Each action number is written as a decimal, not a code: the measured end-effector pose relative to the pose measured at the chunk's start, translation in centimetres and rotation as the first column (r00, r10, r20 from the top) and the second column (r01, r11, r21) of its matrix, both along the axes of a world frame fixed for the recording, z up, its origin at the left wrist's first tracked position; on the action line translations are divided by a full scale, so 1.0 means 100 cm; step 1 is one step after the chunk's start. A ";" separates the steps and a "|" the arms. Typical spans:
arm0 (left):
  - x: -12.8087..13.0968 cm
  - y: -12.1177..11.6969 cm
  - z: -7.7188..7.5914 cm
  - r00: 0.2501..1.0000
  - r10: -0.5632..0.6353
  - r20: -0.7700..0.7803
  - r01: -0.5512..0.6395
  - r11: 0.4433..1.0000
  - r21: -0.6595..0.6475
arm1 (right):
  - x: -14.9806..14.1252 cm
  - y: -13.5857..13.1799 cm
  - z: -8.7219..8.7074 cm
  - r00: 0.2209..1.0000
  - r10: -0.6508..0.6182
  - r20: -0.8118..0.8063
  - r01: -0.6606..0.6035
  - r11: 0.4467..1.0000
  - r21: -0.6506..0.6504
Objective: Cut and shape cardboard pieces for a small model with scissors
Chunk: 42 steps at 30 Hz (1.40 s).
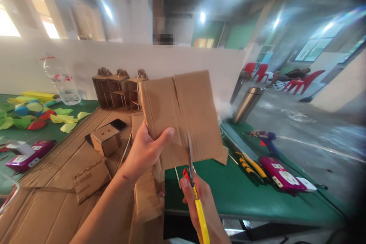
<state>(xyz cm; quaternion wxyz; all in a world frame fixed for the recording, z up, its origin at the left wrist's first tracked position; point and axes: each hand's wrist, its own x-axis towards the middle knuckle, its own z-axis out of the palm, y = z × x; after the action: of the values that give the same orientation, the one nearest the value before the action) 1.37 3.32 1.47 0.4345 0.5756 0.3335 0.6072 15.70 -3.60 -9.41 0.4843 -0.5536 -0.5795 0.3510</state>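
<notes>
My left hand (pixel 151 146) grips a piece of cardboard (pixel 197 110) by its lower left part, thumb on the near face. The sheet is held up over the table, with a dark slit or crease running down from its top edge. In my right hand (pixel 200 198) is a pair of scissors (pixel 203 217) with yellow and red handles. Their blades point upward at the sheet's lower edge, and one blade shows in front of the cardboard. Fingers of my right hand wrap round the handles, partly hidden behind them.
Large cardboard (pixel 54 167) covers the table's left part, bearing a small cardboard box (pixel 105 139) and a phone (pixel 118 124). Behind stand small cardboard shelves (pixel 113 91) and a water bottle (pixel 61 80). Pliers (pixel 251 167), a purple power strip (pixel 281 173), a glue gun (pixel 264 139) and a steel flask (pixel 248 105) lie right.
</notes>
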 end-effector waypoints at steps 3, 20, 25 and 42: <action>0.001 0.000 0.002 1.000 -0.012 0.009 0.012 1.000 0.005 | 0.000 0.003 -0.004 1.000 -0.006 -0.015 0.006 1.000 -0.006; 0.000 0.005 0.005 0.998 -0.011 -0.064 0.017 0.996 0.092 | -0.003 0.006 -0.003 0.999 -0.046 -0.005 0.045 0.999 -0.016; 0.000 0.005 0.008 0.993 -0.011 -0.117 0.029 0.987 0.155 | -0.002 0.001 0.002 1.000 -0.019 -0.018 0.019 1.000 -0.010; -0.003 0.003 0.009 0.985 0.038 -0.169 -0.010 0.986 0.167 | -0.003 0.004 -0.008 1.000 0.009 0.019 -0.009 0.999 0.041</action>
<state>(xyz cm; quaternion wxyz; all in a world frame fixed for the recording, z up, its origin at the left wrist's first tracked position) 1.10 3.63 2.39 0.3475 0.6556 0.3250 0.5863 15.39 -3.21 -10.17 0.4886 -0.5441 -0.5937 0.3358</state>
